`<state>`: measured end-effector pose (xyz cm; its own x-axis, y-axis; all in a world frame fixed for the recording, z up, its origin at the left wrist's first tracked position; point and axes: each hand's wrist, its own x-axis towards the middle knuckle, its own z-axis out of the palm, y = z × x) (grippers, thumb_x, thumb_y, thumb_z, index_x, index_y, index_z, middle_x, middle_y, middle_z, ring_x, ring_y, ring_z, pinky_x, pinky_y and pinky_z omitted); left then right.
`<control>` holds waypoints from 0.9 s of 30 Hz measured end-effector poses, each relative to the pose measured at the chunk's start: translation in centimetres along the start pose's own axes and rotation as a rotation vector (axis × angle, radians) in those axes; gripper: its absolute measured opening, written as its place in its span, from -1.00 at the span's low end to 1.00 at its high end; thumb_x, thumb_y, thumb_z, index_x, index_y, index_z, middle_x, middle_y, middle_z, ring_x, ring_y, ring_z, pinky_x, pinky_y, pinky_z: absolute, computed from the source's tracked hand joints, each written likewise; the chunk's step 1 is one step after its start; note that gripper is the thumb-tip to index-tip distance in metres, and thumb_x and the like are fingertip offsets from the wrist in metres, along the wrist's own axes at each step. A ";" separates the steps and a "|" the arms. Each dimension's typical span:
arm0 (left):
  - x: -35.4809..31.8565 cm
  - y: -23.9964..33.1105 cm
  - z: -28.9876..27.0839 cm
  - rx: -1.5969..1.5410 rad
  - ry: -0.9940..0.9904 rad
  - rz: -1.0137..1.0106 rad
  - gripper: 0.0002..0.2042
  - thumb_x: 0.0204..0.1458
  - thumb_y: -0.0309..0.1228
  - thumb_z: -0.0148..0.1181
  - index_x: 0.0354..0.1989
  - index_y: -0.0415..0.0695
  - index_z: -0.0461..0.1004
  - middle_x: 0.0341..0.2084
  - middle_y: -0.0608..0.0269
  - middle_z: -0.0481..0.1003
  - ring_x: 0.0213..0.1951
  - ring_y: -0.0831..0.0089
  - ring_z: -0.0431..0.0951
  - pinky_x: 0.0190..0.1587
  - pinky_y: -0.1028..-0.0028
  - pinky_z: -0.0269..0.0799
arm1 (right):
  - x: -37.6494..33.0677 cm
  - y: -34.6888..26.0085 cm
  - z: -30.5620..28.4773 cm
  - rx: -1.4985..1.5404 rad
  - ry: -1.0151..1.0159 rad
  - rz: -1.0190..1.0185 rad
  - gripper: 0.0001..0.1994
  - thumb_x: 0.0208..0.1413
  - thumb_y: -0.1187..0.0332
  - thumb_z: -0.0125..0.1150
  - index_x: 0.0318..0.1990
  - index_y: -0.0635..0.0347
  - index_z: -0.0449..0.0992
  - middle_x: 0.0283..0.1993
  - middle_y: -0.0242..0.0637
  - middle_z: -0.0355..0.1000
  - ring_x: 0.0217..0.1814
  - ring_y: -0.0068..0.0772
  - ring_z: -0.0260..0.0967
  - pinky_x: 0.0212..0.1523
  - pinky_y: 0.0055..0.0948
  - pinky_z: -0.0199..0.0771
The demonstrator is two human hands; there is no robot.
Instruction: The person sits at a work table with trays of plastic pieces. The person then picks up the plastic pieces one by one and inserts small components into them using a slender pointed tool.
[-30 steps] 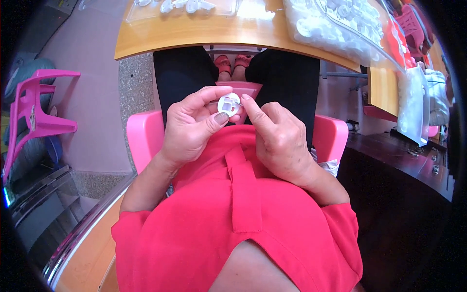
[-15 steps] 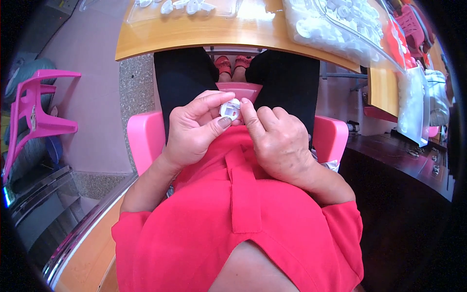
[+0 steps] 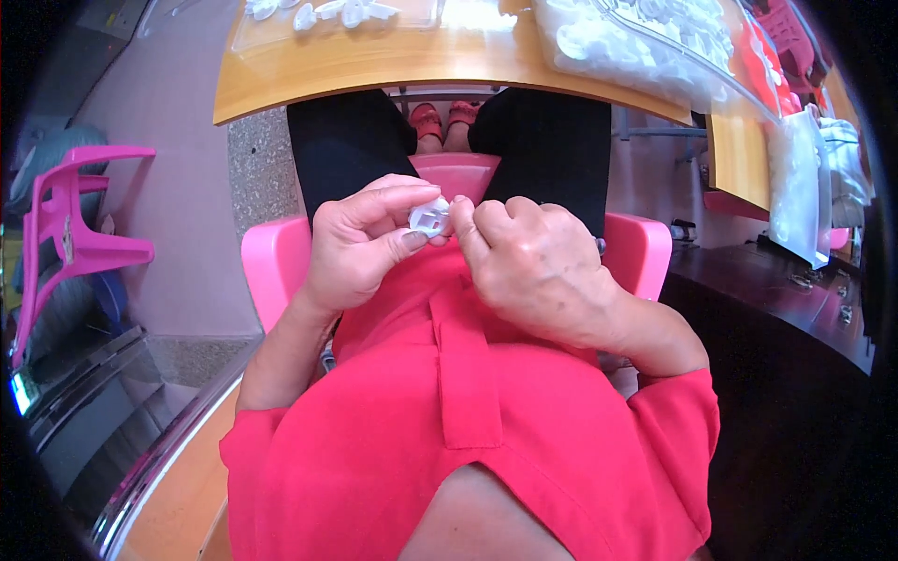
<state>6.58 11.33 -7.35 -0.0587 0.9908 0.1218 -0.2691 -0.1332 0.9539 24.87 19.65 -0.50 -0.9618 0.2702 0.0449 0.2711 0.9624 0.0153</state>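
Over my lap, my left hand [image 3: 360, 238] pinches a small round white plastic part [image 3: 428, 219] between thumb and forefinger. The part is hollow, and its recessed side with small openings faces up. My right hand [image 3: 533, 257] has its fingers curled and pressed together. Its forefinger tip meets the right edge of the part. Whether a small piece lies between the right fingertips is hidden.
Ahead is a wooden table [image 3: 374, 84]. A clear tray [image 3: 412, 21] with several white parts stands on it at left; a clear bin [image 3: 645, 65] heaped with white pieces is at right. Pink chair armrests [image 3: 276, 266] flank me. A pink plastic chair [image 3: 79, 238] stands at far left.
Both hands have shifted slightly left with the white part. The part has tilted, and the right fingers have moved in against its right edge.
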 end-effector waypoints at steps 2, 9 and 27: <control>0.2 -0.1 0.0 -0.111 -0.023 -0.040 -0.67 -0.02 -0.74 0.13 -0.02 -0.35 0.43 -0.12 0.07 0.41 -0.17 0.38 0.52 -0.10 0.46 0.48 | -0.1 0.1 0.1 0.007 -0.009 0.009 -0.65 -0.07 0.46 0.13 -0.08 0.44 0.46 -0.49 -0.29 0.32 -0.47 -0.44 0.36 -0.58 -0.48 0.39; 0.8 -1.2 0.1 -0.319 0.000 -0.093 -0.66 -0.01 -0.68 0.16 0.00 -0.33 0.42 -0.13 0.10 0.42 -0.13 0.38 0.50 -0.05 0.43 0.49 | -0.6 0.2 1.2 0.347 0.164 0.209 -0.63 -0.12 0.48 0.11 -0.08 0.44 0.39 -0.49 -0.17 0.35 -0.50 -0.26 0.43 -0.54 -0.37 0.46; 0.4 -1.0 -0.1 -0.217 0.178 -0.097 -0.60 -0.06 -0.62 0.25 0.01 -0.31 0.39 -0.09 -0.02 0.47 -0.10 0.35 0.52 -0.05 0.41 0.50 | 0.1 -1.4 3.8 0.680 0.289 0.304 -0.50 -0.24 0.64 0.10 0.01 0.46 0.33 -0.47 -0.06 0.35 -0.47 -0.04 0.41 -0.47 -0.24 0.48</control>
<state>6.72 11.81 -8.29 -0.1855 0.9820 -0.0353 -0.4795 -0.0591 0.8755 24.22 18.47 -4.31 -0.7760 0.5954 0.2081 0.3468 0.6783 -0.6478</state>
